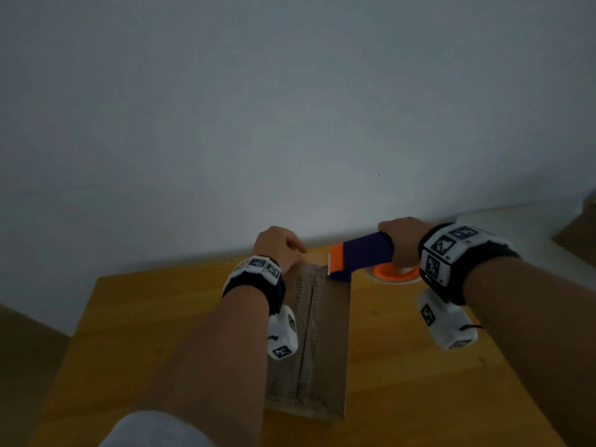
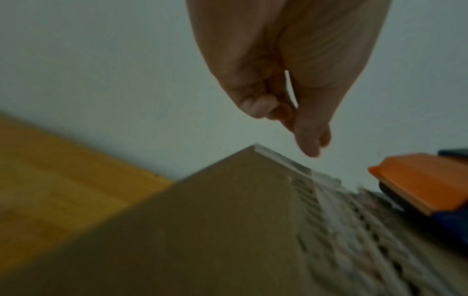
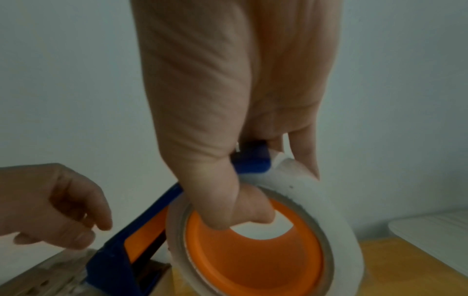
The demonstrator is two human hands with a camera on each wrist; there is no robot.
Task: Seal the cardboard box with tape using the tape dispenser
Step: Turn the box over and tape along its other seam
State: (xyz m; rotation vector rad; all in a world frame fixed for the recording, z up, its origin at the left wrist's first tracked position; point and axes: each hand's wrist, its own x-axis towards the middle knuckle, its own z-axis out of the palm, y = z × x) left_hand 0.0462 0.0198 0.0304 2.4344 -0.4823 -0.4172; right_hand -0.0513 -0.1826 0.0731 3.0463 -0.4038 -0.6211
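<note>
Wooden table point(image 1: 129, 317) runs up to a pale wall; the cardboard box point(image 1: 325, 350) lies lengthwise on it, long axis running near to far, centre seam up — placed so, I judge, to let tape be drawn along the seam in one pull. A strip of clear tape point(image 1: 309, 317) already lies over the seam, its surface showing a ribbed, patterned look; whether that is print or glare I cannot tell. Tape dispenser point(image 1: 358, 258), blue body with orange blade guard, sits at the far right end of the box, toothed edge tipped down onto the far edge — the angle suits cutting or anchoring the strip there. Right hand point(image 1: 401, 241) clamps it: thumb hooked through the orange core of the roll in the right wrist view, fingers curled over the blue frame. Left hand point(image 1: 279, 245) hovers just above the far left part of the box top, fingers loosely curled toward the thumb, holding nothing that I can see; likely poised to press the tape end down. Wrist bands carry black-and-white square marker codes. No brand name or readable writing on box, dispenser or roll.
</note>
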